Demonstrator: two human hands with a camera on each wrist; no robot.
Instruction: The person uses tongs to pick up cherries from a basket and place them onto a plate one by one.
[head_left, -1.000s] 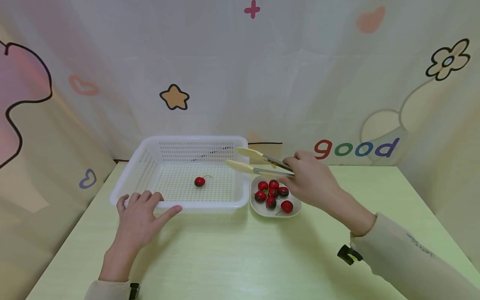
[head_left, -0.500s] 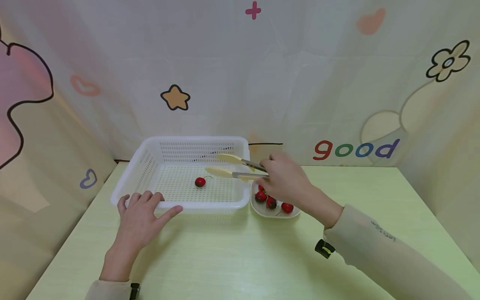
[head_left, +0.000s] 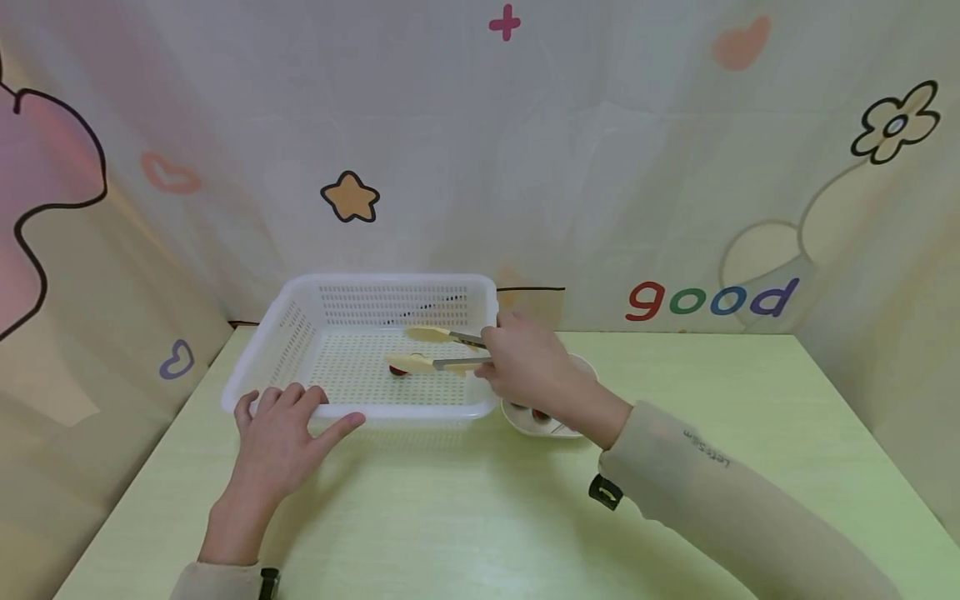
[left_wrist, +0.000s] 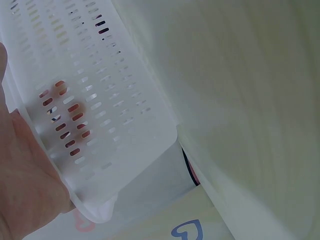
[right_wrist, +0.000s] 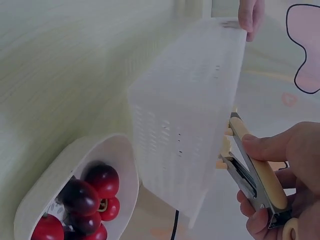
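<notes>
My right hand grips a pair of tongs with cream tips and metal arms. The tips are spread apart inside the white plastic basket, and the nearer one overlaps a red cherry on its floor. With my left hand I hold the basket's front rim at its left end; fingers reach inside and show through the slots in the left wrist view. Right of the basket stands a small white dish of several cherries, mostly hidden under my right hand in the head view.
All of this stands on a pale green table. A printed curtain hangs close behind the basket and along both sides. The dish sits right beside the basket's right wall.
My right hand has moved left with the tongs, from above the dish to over the basket's right wall. The tips are now lower and over the lone cherry. My left hand stays put.
</notes>
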